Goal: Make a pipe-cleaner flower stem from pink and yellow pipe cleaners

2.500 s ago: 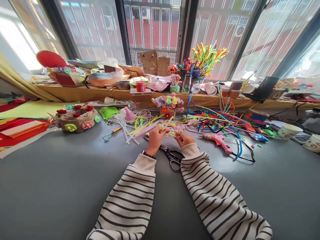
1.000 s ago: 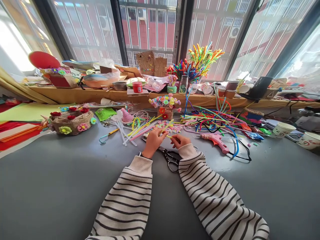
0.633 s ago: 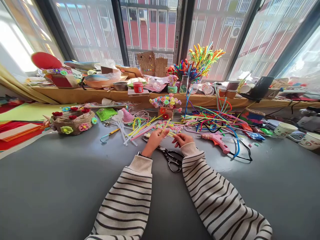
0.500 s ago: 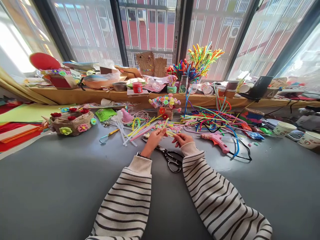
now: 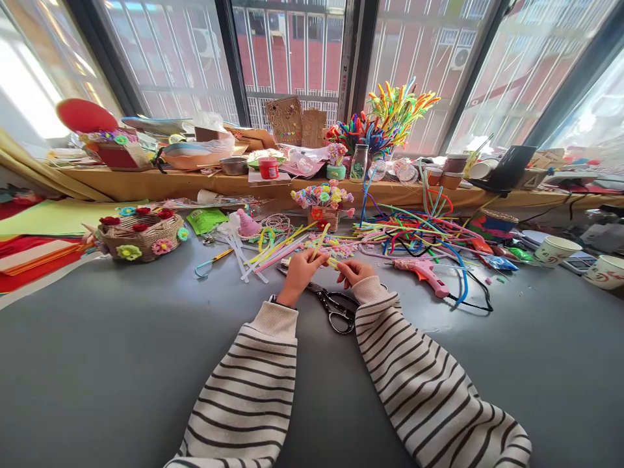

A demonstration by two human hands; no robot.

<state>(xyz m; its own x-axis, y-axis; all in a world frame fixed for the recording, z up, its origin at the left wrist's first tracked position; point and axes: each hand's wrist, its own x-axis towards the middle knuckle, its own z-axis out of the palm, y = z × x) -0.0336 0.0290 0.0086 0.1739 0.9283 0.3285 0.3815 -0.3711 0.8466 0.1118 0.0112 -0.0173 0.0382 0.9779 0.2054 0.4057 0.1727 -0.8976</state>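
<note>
While both arms in striped knit sleeves reach forward over the smooth grey counter, the left hand and the right hand each pinch one fuzzy yellow pipe cleaner, held just above the counter between them, its free end slanting up and away; black-handled metal scissors lie flat just below the hands; a pink plastic glue gun with a black cord lies to the right, near a loose tangle of coloured pipe cleaners; a round woven rope basket trimmed with small fuzzy flowers sits far left; a wooden sill crowded with craft supplies runs beneath tall barred windows facing a red brick building.
</note>
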